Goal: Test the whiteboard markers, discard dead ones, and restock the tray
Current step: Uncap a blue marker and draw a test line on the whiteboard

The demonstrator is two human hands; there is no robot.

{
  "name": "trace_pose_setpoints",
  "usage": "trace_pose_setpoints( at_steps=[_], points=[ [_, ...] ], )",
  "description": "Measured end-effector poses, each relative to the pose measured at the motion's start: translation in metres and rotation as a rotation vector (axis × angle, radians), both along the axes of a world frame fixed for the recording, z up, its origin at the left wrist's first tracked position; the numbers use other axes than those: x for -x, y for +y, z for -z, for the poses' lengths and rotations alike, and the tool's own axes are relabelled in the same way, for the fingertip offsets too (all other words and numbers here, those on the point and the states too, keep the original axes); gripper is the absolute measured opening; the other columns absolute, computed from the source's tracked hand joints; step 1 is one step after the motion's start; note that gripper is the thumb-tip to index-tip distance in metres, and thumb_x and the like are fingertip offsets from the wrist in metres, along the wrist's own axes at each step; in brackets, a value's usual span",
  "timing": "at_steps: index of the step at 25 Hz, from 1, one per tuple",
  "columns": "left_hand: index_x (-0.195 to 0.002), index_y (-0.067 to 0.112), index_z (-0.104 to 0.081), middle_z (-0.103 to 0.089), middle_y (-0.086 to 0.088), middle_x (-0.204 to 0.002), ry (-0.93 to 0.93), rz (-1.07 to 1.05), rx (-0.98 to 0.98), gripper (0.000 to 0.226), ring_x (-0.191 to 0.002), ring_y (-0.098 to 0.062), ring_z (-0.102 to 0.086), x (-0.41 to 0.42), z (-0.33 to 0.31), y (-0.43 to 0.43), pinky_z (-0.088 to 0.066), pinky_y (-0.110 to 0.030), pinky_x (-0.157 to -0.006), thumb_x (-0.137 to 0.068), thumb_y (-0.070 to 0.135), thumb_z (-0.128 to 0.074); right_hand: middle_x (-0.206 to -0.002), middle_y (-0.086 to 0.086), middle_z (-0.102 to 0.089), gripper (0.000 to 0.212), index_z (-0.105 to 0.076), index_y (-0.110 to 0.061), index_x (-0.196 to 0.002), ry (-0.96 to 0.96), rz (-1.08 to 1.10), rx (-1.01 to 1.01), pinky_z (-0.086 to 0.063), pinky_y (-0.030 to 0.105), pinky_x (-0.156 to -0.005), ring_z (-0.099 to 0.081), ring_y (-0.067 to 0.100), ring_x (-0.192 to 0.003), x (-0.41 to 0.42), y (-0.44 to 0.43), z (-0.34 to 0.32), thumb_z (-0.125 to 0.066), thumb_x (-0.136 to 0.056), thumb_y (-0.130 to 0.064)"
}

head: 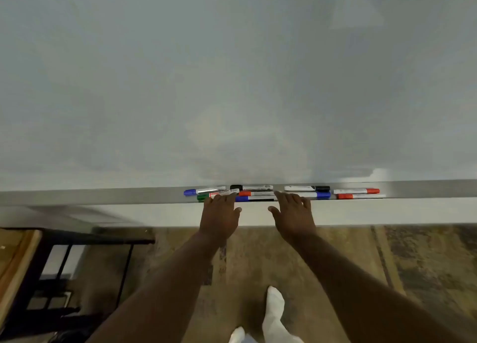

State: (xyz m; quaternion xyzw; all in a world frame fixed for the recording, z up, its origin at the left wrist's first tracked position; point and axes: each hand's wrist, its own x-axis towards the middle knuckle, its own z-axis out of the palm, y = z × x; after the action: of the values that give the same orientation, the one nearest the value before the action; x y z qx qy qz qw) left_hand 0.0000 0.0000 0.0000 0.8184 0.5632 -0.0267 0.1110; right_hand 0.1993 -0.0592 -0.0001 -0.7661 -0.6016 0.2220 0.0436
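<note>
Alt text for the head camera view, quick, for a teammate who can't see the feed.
The left hand and right hand reach with straight fingers onto markers lying in the metal tray under a blank whiteboard. About ten markers, capped blue, green, black and red, lie there; white socks show on the floor below.

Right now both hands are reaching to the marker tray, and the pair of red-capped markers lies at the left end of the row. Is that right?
Not the left end: the head view shows the pair of red-capped markers at the row's right end, past the right hand. A blue-capped marker lies at the left end. The left hand also reaches to the tray.
</note>
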Motion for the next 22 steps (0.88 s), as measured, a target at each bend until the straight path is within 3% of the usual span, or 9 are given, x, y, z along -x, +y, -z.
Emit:
trace_pose_setpoints(
  at_steps=[6,14,22],
  points=[
    [-0.147,0.018,-0.039,-0.055,-0.003,-0.141,0.035,-0.012,0.053,0.054,-0.132,-0.023,-0.047,-0.010,0.012,0.006,-0.028,-0.043,-0.112,-0.099,0.043,-0.046,-0.152,0.002,-0.047,0.053,-0.032,-0.024,-0.152,-0.023,0.011,0.055,-0.019,0.045,-0.119,-0.036,0.023,-0.143,-0.003,0.006,0.006,-0.038,-0.105,-0.047],
    [-0.143,0.017,-0.043,-0.063,-0.006,-0.128,-0.005,-0.026,0.028,0.049,-0.121,-0.026,-0.055,-0.016,0.019,0.009,-0.031,-0.044,-0.108,-0.099,0.038,-0.047,-0.142,0.005,-0.057,0.048,-0.039,-0.022,-0.148,-0.048,0.083,0.007,-0.026,0.044,-0.114,-0.045,0.025,-0.135,0.000,0.011,0.009,-0.045,-0.103,-0.039],
    [-0.139,0.021,-0.052,-0.069,-0.006,-0.119,-0.426,-0.386,0.171,0.049,-0.102,-0.024,-0.065,-0.023,0.026,0.008,-0.053,-0.040,-0.093,-0.092,0.014,-0.061,-0.139,0.007,-0.054,0.044,-0.046,-0.019,-0.143,0.097,0.161,-0.105,-0.027,0.042,-0.111,-0.049,0.026,-0.128,0.002,0.013,0.013,-0.055,-0.100,-0.023]
  ],
)
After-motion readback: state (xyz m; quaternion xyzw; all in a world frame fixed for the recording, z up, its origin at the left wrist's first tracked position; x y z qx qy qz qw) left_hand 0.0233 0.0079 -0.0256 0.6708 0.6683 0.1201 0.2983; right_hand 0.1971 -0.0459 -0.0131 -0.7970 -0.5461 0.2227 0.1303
